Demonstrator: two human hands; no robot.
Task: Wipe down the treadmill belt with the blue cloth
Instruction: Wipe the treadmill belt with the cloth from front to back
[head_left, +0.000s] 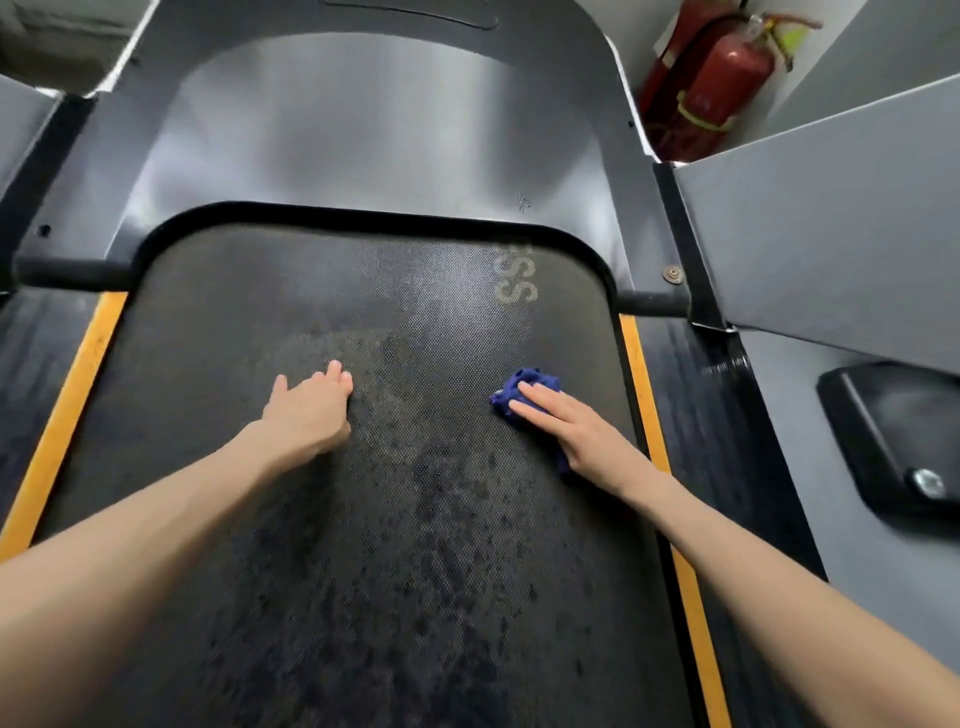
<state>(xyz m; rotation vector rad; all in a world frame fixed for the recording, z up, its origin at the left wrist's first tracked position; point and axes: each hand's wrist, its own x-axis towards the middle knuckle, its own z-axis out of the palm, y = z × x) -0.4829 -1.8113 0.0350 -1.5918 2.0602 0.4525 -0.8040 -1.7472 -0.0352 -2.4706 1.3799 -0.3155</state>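
Note:
The black textured treadmill belt (363, 519) fills the middle of the view, with darker damp-looking patches down its centre. A crumpled blue cloth (524, 387) lies on the belt's right side. My right hand (566, 421) presses flat on the cloth with straight fingers, covering most of it. My left hand (311, 405) rests flat on the bare belt, left of centre, fingers pointing forward. Both forearms reach in from the bottom corners.
Yellow strips (67, 415) edge the belt on both sides, with dark side rails (727, 441) beyond. The grey motor cover (363, 130) rises ahead. A red fire extinguisher (722, 88) stands at the back right. A grey panel (831, 234) and a black foot pad (893, 436) lie to the right.

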